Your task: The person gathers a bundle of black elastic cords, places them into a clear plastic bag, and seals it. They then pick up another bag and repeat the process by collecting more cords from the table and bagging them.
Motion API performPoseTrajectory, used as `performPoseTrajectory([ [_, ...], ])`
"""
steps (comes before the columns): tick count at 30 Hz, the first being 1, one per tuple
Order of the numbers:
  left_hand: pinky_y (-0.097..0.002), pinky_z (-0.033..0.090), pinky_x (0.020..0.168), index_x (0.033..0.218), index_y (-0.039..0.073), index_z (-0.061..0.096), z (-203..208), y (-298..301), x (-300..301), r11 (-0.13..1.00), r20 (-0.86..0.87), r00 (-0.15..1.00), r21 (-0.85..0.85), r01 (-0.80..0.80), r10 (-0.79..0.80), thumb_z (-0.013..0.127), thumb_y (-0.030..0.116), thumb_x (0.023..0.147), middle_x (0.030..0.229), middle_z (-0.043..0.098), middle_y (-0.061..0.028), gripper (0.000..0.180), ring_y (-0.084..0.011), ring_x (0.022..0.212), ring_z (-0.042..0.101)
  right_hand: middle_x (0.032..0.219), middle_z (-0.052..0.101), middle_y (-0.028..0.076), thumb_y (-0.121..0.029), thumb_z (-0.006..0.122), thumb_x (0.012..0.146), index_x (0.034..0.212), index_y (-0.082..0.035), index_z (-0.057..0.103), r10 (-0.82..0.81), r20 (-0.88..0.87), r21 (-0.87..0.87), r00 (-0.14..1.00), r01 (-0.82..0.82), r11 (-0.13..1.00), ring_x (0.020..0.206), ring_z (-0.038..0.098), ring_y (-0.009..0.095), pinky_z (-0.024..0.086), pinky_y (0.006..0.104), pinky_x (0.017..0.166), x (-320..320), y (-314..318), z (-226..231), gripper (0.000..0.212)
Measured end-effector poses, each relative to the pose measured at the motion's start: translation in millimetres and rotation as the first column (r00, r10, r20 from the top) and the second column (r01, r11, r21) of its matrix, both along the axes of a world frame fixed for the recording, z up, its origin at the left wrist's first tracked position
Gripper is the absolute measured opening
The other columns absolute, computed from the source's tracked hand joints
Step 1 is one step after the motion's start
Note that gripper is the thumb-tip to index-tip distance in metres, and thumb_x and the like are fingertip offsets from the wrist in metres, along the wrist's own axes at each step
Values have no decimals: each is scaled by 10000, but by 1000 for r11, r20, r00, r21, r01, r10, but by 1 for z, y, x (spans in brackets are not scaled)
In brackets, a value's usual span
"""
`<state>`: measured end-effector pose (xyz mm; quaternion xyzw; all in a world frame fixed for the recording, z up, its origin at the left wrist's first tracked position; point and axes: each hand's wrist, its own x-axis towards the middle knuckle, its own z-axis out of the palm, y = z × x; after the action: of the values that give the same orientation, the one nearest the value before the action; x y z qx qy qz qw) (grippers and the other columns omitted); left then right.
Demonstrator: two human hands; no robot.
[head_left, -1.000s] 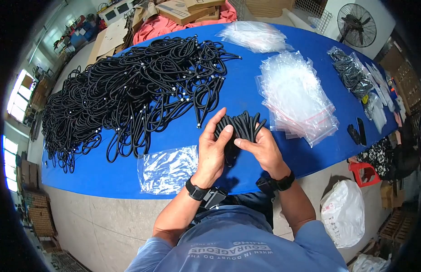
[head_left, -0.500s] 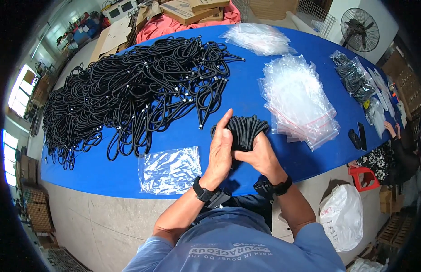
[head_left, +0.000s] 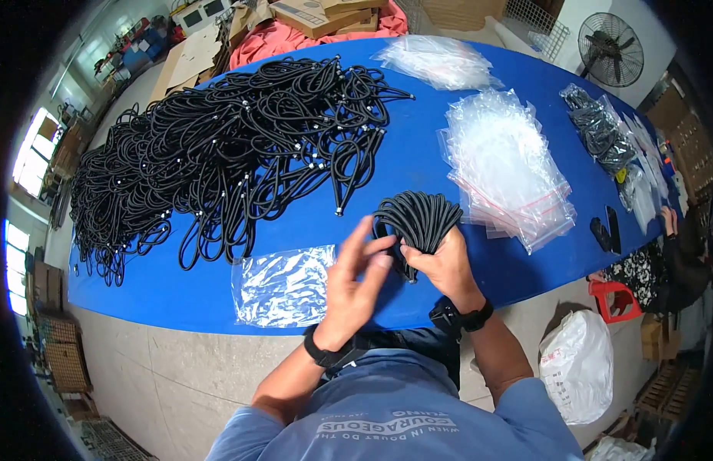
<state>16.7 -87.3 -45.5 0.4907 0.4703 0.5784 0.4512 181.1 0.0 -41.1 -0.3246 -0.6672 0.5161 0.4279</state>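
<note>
A bundle of black elastic cord loops [head_left: 419,219] is gripped low in my right hand [head_left: 446,265], its folds fanning out above the thumb. Just left of it, my left hand [head_left: 354,284] has its fingers spread, fingertips close to the side of the bundle. Whether those fingertips touch the cords I cannot tell. On the blue table, left of my left hand, lies a single clear plastic bag [head_left: 283,284]. A big tangled heap of black cord loops [head_left: 210,154] with small silvery end clips covers the far left of the table.
Clear zip bags [head_left: 506,161] lie piled right of my hands, with another bag stack [head_left: 437,63] beyond. Packed black cords [head_left: 598,131] and a phone [head_left: 613,229] lie farther right. A co-worker's hand [head_left: 669,221] rests at the right edge, near a red stool [head_left: 616,301].
My left hand has come off the cord bundle and moved left and down, its fingers opening. The bundle stays in my right hand, fanned wider and slightly farther right.
</note>
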Motion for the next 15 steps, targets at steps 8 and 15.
performPoseTrajectory([
  [8,-345,416,1118,1613,53,247,-42,58,-7,997,220,976,-71,16,0,709,-52,830,1404,578,-108,915,-231,1279,566,1222,671,52,50,723,793,1275,10,622,95,64,-90,993,-89,992,1112,609,123,478,293,984,0,-5,8,494],
  [15,-330,375,1142,1633,58,181,-17,58,-13,890,165,878,2,455,-449,722,-52,735,1411,570,-78,1054,-200,1298,538,1224,668,64,45,760,749,1309,2,600,449,-120,-313,886,-463,829,1118,612,116,491,290,968,26,-3,26,584],
])
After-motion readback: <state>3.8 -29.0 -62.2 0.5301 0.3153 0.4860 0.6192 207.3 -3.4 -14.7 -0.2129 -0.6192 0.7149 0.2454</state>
